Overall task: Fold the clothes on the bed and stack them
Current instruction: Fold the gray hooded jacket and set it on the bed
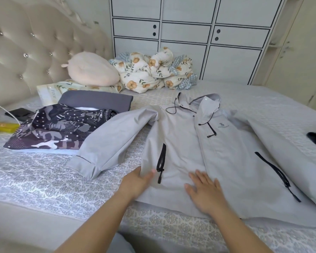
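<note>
Left hand [137,181] takes its grip on the jacket's side edge at lower centre of the frame, thumb on top of the cloth beside the black pocket zip and fingers tucked under it, while the right hand [205,191] has no grip at all and lies flat, fingers straight, pressing the front panel just right of that zip. The light grey hooded jacket [217,152] is spread face up across the middle of the bed [44,179], 1 sleeve angled toward the left of the frame and the other running off toward the right edge. It looks thin, light and soft, probably a little slick, so I judge it will slide and spring open unless each fold is pinned flat; the side seams, cuffs and hem look like the best places to hold, away from the loose drawcords. Left of centre lie a dark patterned garment [53,128] and a folded grey piece [97,101]. The bed's patterned cover gives a broad, soft surface. A tufted headboard [26,52] fills the upper left, a floral quilt [153,72] is bunched at top centre, and white cabinets [190,33] stand behind.
</note>
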